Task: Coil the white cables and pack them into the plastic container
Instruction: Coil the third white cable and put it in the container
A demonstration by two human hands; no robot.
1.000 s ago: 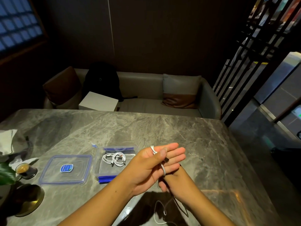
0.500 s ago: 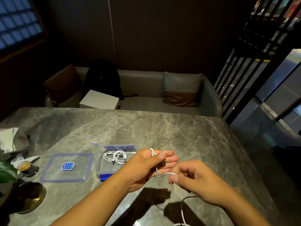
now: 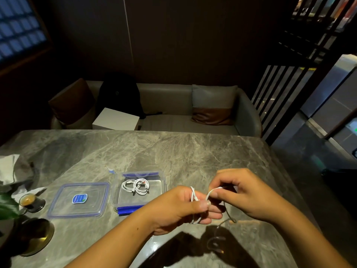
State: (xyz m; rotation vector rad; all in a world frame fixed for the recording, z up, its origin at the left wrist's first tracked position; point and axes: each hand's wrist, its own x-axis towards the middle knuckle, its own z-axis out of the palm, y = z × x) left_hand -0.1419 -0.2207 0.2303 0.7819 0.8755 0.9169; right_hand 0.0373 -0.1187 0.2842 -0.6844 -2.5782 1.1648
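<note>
My left hand [image 3: 181, 207] is closed around turns of a white cable [image 3: 193, 196] wound over its fingers, thumb pressing on the loops. My right hand [image 3: 243, 194] pinches the same cable just right of the left fingers, and the loose tail [image 3: 222, 227] hangs down toward the table's near edge. To the left stands the clear plastic container [image 3: 116, 190] with blue clips, holding a coiled white cable [image 3: 136, 187]. Its lid [image 3: 79, 200] with a blue sticker lies flat beside it.
The grey marble table [image 3: 173, 151] carries a small glass of coffee [image 3: 28, 200], crumpled tissue [image 3: 7, 167] and a gold dish [image 3: 36, 236] at the left edge. Behind it is a sofa with a black backpack [image 3: 117, 93] and a white box [image 3: 116, 118].
My right hand came up from under the left hand and carried the cable over the left fingers, adding a turn. My left fingers went from spread flat to curled on the loops.
</note>
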